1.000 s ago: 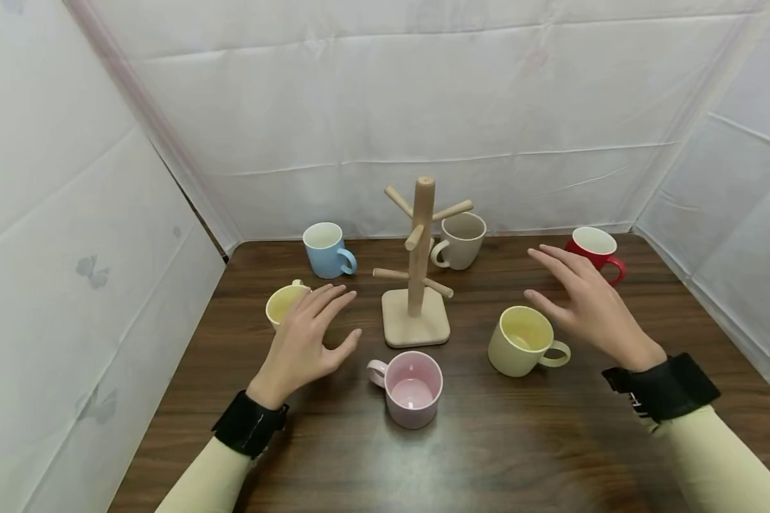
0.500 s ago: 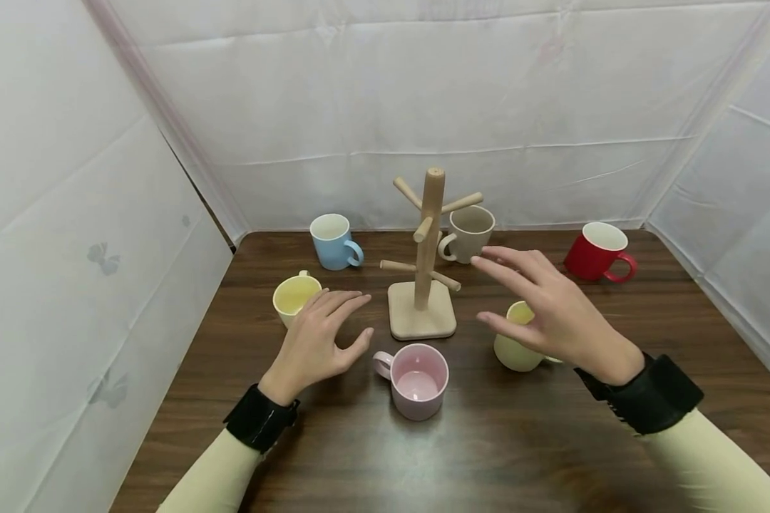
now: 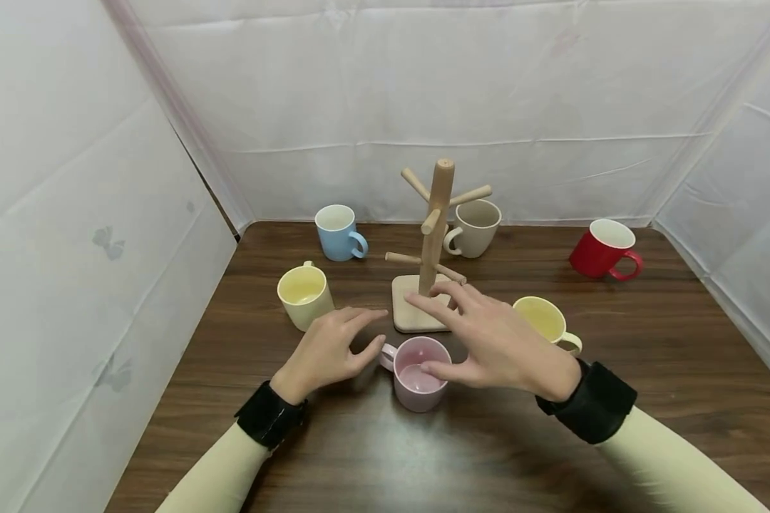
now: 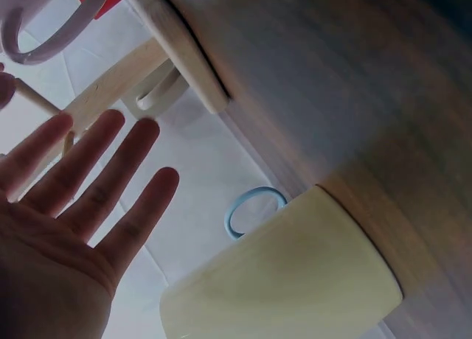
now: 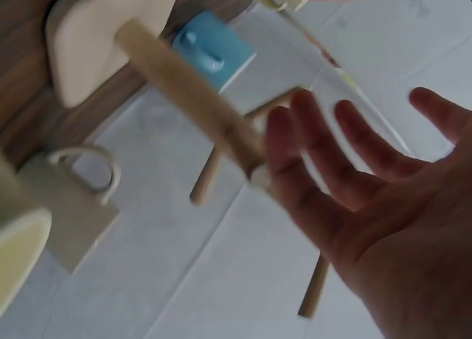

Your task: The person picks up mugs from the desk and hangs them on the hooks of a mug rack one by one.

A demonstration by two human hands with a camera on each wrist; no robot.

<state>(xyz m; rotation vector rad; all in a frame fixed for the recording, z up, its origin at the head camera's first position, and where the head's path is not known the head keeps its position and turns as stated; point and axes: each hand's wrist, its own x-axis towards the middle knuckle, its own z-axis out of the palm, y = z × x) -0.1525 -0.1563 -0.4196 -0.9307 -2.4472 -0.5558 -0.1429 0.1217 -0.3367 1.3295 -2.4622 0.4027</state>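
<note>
A pink mug point(image 3: 417, 395) stands upright before me, its handle turned left. My right hand point(image 3: 494, 345) hovers over the mug's right side, thumb across its mouth and fingers spread above the stand's base. My left hand point(image 3: 327, 349) is at the mug's left, thumb tip close to the handle, fingers loosely extended. Behind the mug rises a wooden mug stand point(image 3: 438, 228) with bare pegs. The left wrist view shows the left palm point(image 4: 59, 243) with nothing in it, near a yellow mug point(image 4: 287, 273). In the right wrist view the right fingers point(image 5: 317, 155) hold nothing.
Another yellow mug point(image 3: 542, 317) is partly hidden behind my right hand. At the back stand a blue mug point(image 3: 338, 239), a grey-beige mug point(image 3: 478, 231) and a red mug point(image 3: 597, 253). White cloth walls point(image 3: 455, 92) border the wooden table point(image 3: 385, 470).
My right hand has swept left from near the red mug, past the right yellow mug, to above the pink mug. My left hand has shifted slightly toward the pink mug's handle.
</note>
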